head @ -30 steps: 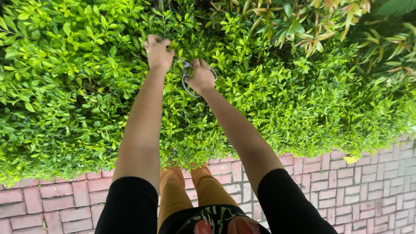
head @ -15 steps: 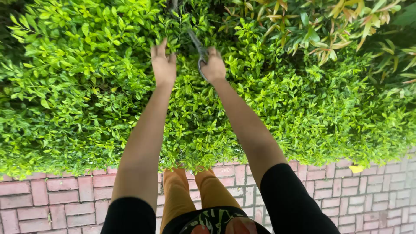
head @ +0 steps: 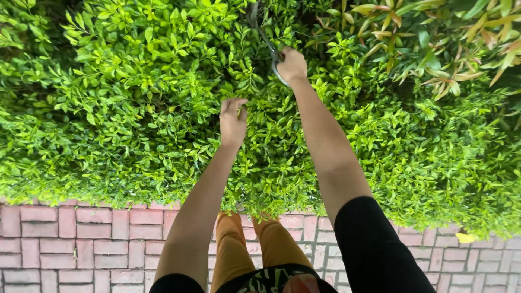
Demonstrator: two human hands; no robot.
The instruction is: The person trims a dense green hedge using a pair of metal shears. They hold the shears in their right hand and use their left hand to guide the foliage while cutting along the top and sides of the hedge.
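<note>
The right hand (head: 292, 65) is closed around the looped grey handle of a pair of shears (head: 267, 40), whose dark blades run up and away from the fist into the top of the hedge (head: 135, 97), their tips lost among leaves and shadow so that it cannot be told whether they stand open or shut; the left hand (head: 232, 120) sits lower and nearer the body, fingers curled loosely into the foliage, touching or pinching sprigs rather than holding anything solid, and whether it truly grips a stem cannot be told; the two hands are near each other, and the chief risk, as I judge it, lies there, for if the left hand moved up into the leaves where the blades are hidden, a cut made blind could catch a fingertip; the arm is stretched far out over the shrub, so a lean or a slip on the brick paving (head: 81, 239) could drive the shears deeper than meant or tip the person into the bush; the grip on the one visible loop looks partial, so the tool might twist or drop into the greenery; the taller plant with reddish-tipped leaves (head: 434, 38) to the right stands close enough to be clipped by mistake.
</note>
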